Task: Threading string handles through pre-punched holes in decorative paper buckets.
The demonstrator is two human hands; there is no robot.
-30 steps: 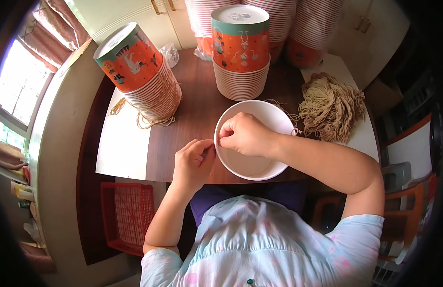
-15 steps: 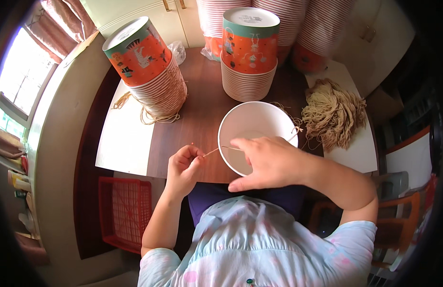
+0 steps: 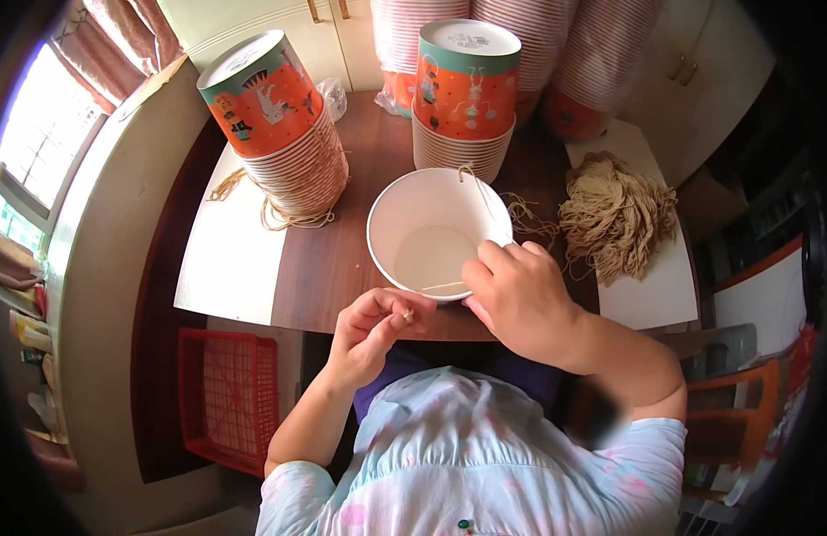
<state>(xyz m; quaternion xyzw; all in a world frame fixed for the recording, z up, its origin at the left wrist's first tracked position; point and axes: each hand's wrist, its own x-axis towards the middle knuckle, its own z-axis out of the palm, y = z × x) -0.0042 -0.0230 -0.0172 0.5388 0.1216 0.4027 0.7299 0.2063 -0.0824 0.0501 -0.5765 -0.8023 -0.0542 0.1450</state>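
Observation:
A white-lined paper bucket (image 3: 431,210) stands tilted toward me near the table's front edge, its mouth facing up. My right hand (image 3: 525,290) is closed on the bucket's near right rim, thumb outside. Close to the near rim, my left hand (image 3: 373,330) pinches the end of a thin tan cord between thumb and fingertips. A stretch of cord (image 3: 442,285) runs across the inside of the near rim toward my right hand. Another piece of cord (image 3: 467,170) is looped over the far rim and hangs inside. My right fingers partly hide the rim.
Nested orange-and-green buckets (image 3: 471,89) stand upside down behind, with a cord-draped stack (image 3: 275,116) at left. More wrapped stacks (image 3: 520,54) are at the back. A heap of tan cords (image 3: 619,214) lies right. A red plastic crate (image 3: 230,402) sits lower left.
The bucket has shifted left and turned, bringing its cord loop from the right rim to the far rim. My right hand has moved from above the mouth onto the rim.

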